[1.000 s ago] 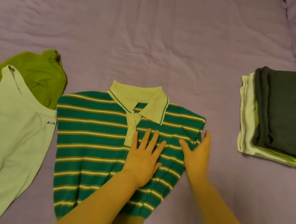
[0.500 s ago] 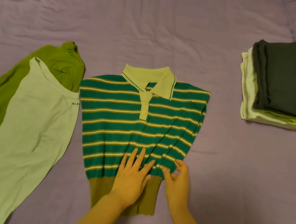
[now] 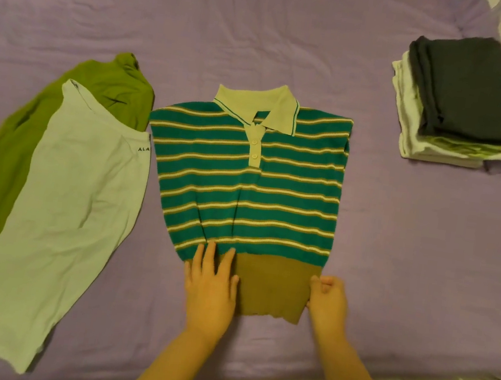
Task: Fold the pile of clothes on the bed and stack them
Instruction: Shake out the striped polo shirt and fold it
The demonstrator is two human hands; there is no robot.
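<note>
A green striped polo shirt (image 3: 249, 186) with a pale collar and a tan hem band lies face up in the middle of the purple bed, its sleeves tucked under. My left hand (image 3: 210, 283) rests flat on the lower left corner of the shirt, fingers straight. At the right end of the tan band, my right hand (image 3: 327, 299) has its fingers curled and pinches the band's edge. A stack of folded clothes (image 3: 455, 99), dark grey on top of pale pieces, sits at the upper right.
Unfolded clothes lie at the left: a white T-shirt (image 3: 61, 212) over an olive green garment (image 3: 2, 157). The bed sheet (image 3: 263, 32) stretches far beyond the shirt. The bed's near edge (image 3: 410, 370) runs along the bottom right.
Both hands have slid down the shirt from its chest to its hem. My right hand went from flat to pinching the tan band's edge. The view shifted, showing the whole shirt.
</note>
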